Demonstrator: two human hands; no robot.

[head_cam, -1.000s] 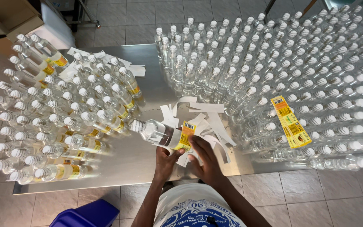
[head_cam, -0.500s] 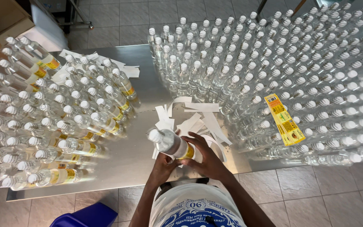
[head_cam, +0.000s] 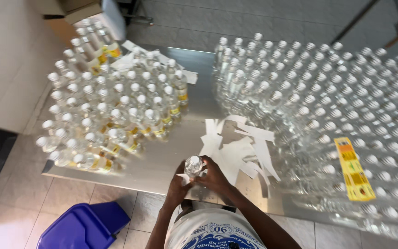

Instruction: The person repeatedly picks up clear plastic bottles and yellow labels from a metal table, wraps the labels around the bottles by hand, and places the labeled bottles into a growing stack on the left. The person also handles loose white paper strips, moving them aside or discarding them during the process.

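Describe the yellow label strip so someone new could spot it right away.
Start at the steel table and look to its right side, at the big block of unlabelled clear bottles. The yellow label strip lies flat across their caps, the only coloured thing there.

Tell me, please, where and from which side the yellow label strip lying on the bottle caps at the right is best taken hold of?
Probably at the near end of the yellow label strip, pinched from above. It lies flat and loose across the white caps of the unlabelled bottles, so its edge can be lifted between two caps. That end also lies closest to the right hand.
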